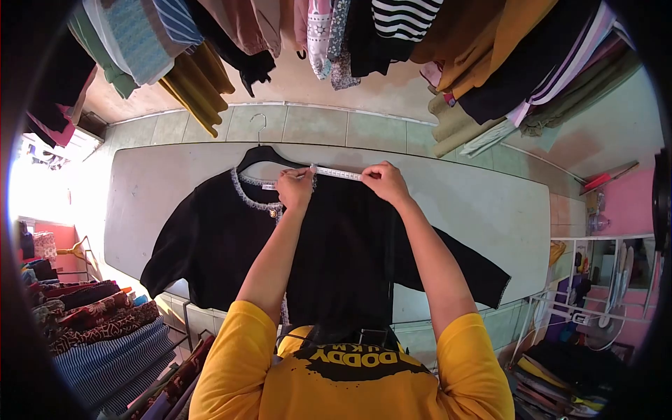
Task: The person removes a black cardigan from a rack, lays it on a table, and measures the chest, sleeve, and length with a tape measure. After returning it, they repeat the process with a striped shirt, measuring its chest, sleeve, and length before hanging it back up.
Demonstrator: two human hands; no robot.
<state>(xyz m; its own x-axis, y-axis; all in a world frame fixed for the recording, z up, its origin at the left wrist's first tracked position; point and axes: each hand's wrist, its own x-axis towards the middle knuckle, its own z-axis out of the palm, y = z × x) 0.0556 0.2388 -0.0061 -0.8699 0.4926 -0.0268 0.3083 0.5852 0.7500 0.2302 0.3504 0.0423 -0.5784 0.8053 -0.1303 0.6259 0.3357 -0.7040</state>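
Note:
A black long-sleeved cardigan point(343, 245) with pale lacy neck trim lies spread on a light table point(476, 189). Its shoulders are on a black hanger point(264, 152) whose metal hook points away from me. Across the shoulder on the right runs a white tape measure point(339, 173), stretched straight between my hands. At the neckline, my left hand point(295, 187) pinches one part of the tape, with a short piece showing past the fingers. My right hand point(386, 183) is closed on the tape near the outer shoulder, its fingertips at the cloth.
Clothes hang along the top, among them a mustard garment point(199, 84) and a striped top point(406, 17). Folded fabrics point(112, 329) are stacked at lower left. A white metal rack point(581, 308) stands at right, with dark clothes point(567, 371) below it.

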